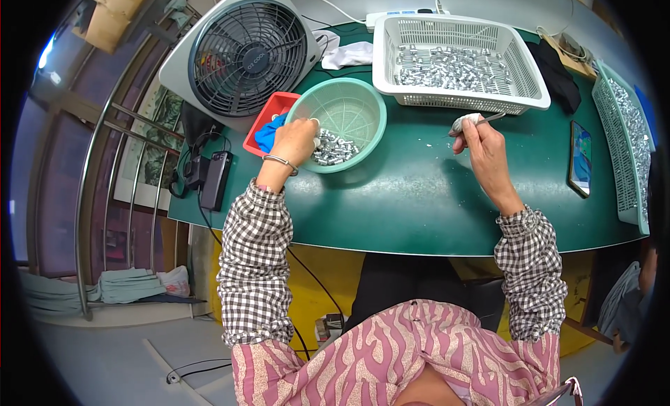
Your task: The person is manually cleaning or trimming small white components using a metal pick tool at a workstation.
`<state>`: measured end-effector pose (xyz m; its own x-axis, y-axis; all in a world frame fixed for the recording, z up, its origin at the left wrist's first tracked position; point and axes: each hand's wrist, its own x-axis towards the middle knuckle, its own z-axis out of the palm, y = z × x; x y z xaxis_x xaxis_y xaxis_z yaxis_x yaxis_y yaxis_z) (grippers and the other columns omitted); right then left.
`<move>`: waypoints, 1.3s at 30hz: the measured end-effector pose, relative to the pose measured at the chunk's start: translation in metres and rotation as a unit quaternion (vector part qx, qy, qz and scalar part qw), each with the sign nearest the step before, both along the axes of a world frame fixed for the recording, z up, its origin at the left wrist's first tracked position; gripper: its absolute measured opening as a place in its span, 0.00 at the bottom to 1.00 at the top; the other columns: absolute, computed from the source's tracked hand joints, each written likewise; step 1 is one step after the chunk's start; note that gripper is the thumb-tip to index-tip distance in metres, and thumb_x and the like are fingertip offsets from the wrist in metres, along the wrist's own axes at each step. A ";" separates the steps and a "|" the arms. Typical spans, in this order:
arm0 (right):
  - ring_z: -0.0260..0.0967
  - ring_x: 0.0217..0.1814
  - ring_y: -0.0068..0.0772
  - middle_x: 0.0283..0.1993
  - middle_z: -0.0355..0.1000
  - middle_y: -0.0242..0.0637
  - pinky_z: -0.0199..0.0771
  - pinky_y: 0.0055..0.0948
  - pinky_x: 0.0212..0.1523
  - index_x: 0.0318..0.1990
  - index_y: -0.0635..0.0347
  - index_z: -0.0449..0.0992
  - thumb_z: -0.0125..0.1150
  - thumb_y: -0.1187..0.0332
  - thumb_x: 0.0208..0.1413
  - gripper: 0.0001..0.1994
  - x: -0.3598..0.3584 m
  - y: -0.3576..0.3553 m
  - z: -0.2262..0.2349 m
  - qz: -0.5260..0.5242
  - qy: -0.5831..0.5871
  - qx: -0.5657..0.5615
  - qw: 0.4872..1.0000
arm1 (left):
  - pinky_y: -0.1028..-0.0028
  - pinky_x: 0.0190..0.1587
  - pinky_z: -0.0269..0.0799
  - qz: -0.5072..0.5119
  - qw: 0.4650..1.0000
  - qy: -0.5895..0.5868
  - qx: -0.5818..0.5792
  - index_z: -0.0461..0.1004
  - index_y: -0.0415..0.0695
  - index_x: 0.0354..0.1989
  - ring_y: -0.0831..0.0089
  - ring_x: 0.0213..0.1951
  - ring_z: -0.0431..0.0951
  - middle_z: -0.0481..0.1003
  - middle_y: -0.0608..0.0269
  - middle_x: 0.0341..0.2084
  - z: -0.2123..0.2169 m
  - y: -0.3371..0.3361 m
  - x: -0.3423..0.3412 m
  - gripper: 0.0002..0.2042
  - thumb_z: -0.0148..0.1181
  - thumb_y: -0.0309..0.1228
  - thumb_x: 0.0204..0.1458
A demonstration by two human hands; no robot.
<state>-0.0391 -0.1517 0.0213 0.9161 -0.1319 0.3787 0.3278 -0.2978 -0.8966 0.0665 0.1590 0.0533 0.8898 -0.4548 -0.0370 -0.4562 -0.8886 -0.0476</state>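
Note:
My left hand [294,142] reaches over the left rim of a round green plastic basket [370,102]. Small silvery metal parts [333,149] lie in the bottom of it. The fingertips point down into the basket and are mostly hidden, so whether they grip a part does not show. My right hand [485,154] is raised over the table's right half. Its fingers are closed round a thin metal tool [494,117] with a white-wrapped grip; the tool's exact kind is unclear.
A white basket [460,99] of metal parts stands at the back; a pale green one [624,154] is at far right. A fan [252,57], a red tray [255,137] with blue cloth [269,134], a phone [580,158] and a black power adapter [216,180] also lie around the green table [391,217].

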 end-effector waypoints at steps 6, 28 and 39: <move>0.64 0.23 0.19 0.21 0.67 0.33 0.64 0.19 0.25 0.29 0.70 0.71 0.45 0.68 0.60 0.14 0.003 0.002 0.000 -0.027 -0.015 -0.004 1.000 | 0.67 0.28 0.71 0.009 0.978 -0.027 -0.206 0.72 0.39 0.33 0.60 0.26 0.76 0.76 0.51 0.29 0.025 -0.022 -0.017 0.07 0.58 0.27 0.45; 0.63 0.25 0.20 0.30 0.67 0.35 0.64 0.18 0.25 0.36 0.69 0.71 0.46 0.72 0.59 0.09 -0.004 0.002 0.003 -0.025 -0.152 0.024 0.988 | 0.83 0.18 0.67 0.024 0.484 0.502 -0.716 0.65 0.40 0.49 0.82 0.22 0.69 0.72 0.62 0.32 -0.038 -0.133 -0.050 0.14 0.50 0.30 0.55; 0.65 0.24 0.23 0.35 0.69 0.40 0.66 0.21 0.22 0.36 0.69 0.70 0.48 0.77 0.56 0.05 -0.005 0.009 0.000 0.000 -0.197 -0.114 0.974 | 0.81 0.20 0.72 0.034 0.440 0.518 -0.733 0.67 0.39 0.49 0.79 0.25 0.71 0.72 0.60 0.32 -0.045 -0.135 -0.051 0.13 0.50 0.28 0.55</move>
